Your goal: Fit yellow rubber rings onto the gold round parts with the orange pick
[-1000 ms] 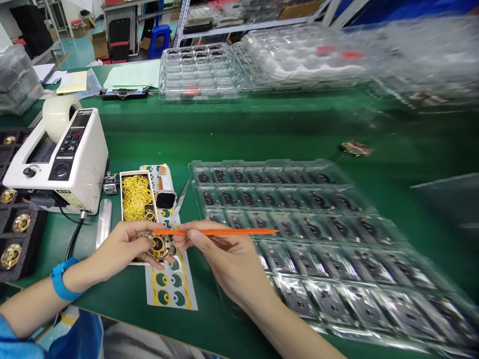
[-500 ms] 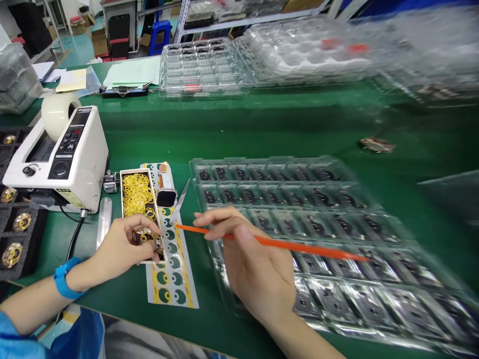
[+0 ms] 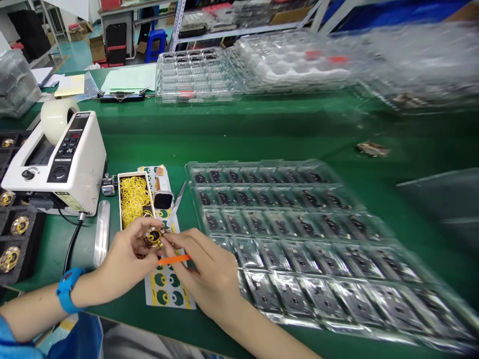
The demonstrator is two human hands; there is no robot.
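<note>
Left hand: the left hand (image 3: 125, 259), with a blue band at the wrist, pinches a small round gold-and-black metal part (image 3: 153, 236) between thumb and fingertips – fingers curled close around it, nothing else in the grip.
Right hand: the right hand (image 3: 209, 276) meets the part from the other side; its fingers are closed on a thin orange plastic stick (image 3: 174, 259), and its thumb and forefinger tips touch the part.
Where the part is: held just above the printed yellow-and-green label sheet (image 3: 168, 286), close in front of the narrow white box of yellow rubber bands (image 3: 132, 197).
Doing it well: in my judgement the left hand should keep the disc steady by its rim while the right works only at the edge with the fingertips – a firm but light pinch, so the face is not smeared.
Facing: the disc's flat face looks tilted up toward the camera; being round, it has no clear long axis.
Stick axis: only a short length shows, lying roughly left to right, slightly upward to the right.
Farther right: a clear plastic blister tray of small dark components (image 3: 299, 234) lies on the green table mat (image 3: 262, 134).
Farther left: a white tape dispenser machine (image 3: 56, 162) stands behind the box.
</note>
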